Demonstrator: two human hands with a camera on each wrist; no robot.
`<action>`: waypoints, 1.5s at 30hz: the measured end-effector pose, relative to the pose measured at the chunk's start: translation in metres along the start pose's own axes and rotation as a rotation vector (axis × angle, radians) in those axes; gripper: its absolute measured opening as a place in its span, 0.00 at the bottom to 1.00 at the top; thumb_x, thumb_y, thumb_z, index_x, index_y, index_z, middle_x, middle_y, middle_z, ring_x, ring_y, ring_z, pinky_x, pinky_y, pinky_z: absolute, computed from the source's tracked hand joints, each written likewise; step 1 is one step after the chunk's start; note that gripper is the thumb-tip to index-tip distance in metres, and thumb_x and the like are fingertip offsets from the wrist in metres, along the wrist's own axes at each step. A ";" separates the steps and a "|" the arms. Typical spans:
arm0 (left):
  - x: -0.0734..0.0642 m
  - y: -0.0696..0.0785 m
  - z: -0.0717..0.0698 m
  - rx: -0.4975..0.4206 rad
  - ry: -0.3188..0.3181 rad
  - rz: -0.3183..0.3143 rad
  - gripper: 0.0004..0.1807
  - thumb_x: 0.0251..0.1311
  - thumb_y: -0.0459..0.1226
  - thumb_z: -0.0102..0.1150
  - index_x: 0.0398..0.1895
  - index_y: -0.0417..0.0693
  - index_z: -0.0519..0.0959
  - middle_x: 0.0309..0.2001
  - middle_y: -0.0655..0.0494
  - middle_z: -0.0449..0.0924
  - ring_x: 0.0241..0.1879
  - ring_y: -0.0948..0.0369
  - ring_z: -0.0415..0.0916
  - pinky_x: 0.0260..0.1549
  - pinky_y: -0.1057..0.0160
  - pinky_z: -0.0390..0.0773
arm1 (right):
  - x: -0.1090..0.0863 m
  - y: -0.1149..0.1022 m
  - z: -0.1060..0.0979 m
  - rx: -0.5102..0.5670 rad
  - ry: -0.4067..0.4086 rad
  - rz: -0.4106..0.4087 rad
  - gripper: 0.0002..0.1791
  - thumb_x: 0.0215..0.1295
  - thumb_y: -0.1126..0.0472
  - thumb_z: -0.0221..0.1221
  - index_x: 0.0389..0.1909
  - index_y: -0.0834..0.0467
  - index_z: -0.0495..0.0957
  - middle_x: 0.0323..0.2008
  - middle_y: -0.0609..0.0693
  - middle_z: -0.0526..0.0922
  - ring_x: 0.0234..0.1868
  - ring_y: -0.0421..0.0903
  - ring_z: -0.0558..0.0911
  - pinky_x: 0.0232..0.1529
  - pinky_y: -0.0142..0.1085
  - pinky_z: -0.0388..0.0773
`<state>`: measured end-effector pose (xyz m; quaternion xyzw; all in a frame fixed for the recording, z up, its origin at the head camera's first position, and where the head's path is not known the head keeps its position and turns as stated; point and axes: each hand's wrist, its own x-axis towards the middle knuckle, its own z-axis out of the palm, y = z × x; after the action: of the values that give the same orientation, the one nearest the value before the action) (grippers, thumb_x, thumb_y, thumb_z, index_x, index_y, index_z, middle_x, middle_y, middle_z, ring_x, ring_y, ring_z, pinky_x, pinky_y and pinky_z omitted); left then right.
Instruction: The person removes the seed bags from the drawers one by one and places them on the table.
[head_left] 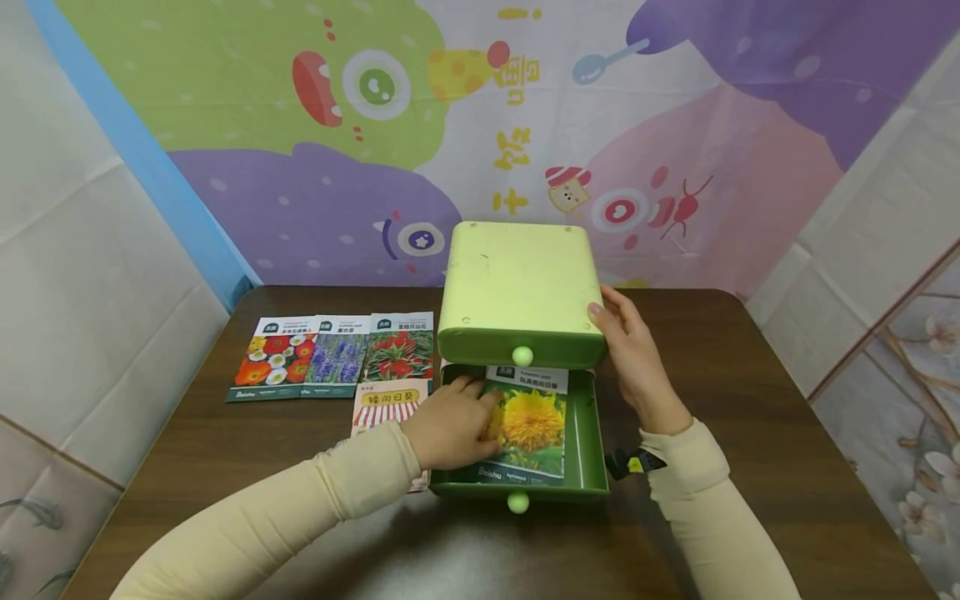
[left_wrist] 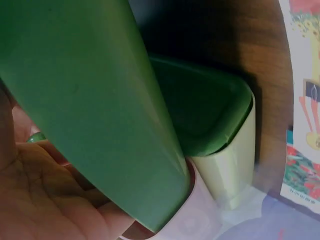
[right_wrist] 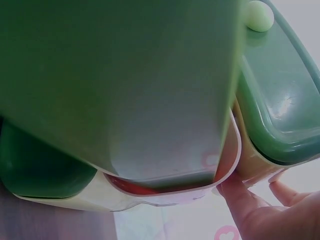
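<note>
A small two-tier drawer box (head_left: 521,279) with a pale yellow-green shell stands on the table. Its lower drawer (head_left: 587,433) is pulled out, while the upper one stays closed. Inside the lower drawer lies a seed packet (head_left: 528,421) with a yellow sunflower picture. My left hand (head_left: 453,423) reaches into this drawer and rests on the packet's left side; its fingertips are partly hidden. With thumb and fingers my right hand (head_left: 633,358) touches the box's right side near the front. In the right wrist view, the fingers (right_wrist: 240,200) lie against the shell.
Three flower seed packets (head_left: 330,354) lie side by side on the left of the brown table (head_left: 750,467). A pink-striped packet (head_left: 386,404) lies partly under my left forearm. A cartoon cloth (head_left: 322,208) hangs behind. A dark strap (head_left: 633,462) is at my right wrist.
</note>
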<state>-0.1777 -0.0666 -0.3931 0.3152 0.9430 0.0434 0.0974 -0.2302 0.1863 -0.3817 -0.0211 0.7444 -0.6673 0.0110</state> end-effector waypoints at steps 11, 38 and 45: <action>0.002 0.000 -0.002 -0.254 -0.058 -0.004 0.38 0.63 0.55 0.60 0.70 0.44 0.67 0.68 0.46 0.69 0.70 0.44 0.62 0.70 0.48 0.64 | -0.001 0.000 0.000 0.000 0.002 -0.001 0.36 0.72 0.41 0.49 0.76 0.46 0.52 0.72 0.52 0.61 0.61 0.44 0.69 0.57 0.32 0.70; 0.003 -0.002 -0.001 -0.462 0.012 -0.001 0.33 0.67 0.48 0.57 0.70 0.42 0.65 0.68 0.45 0.69 0.68 0.48 0.67 0.66 0.50 0.69 | 0.000 0.001 0.000 0.001 -0.001 -0.014 0.36 0.73 0.41 0.49 0.76 0.48 0.52 0.72 0.53 0.61 0.60 0.43 0.69 0.54 0.28 0.72; 0.003 -0.001 0.001 -0.329 0.038 0.021 0.33 0.68 0.50 0.55 0.71 0.44 0.65 0.68 0.45 0.70 0.66 0.47 0.68 0.65 0.49 0.69 | -0.001 0.000 0.000 0.003 -0.002 -0.011 0.36 0.73 0.41 0.49 0.76 0.48 0.52 0.72 0.53 0.61 0.59 0.44 0.69 0.52 0.27 0.73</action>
<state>-0.1804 -0.0654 -0.3951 0.3042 0.9214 0.2041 0.1296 -0.2295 0.1866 -0.3814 -0.0260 0.7432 -0.6686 0.0080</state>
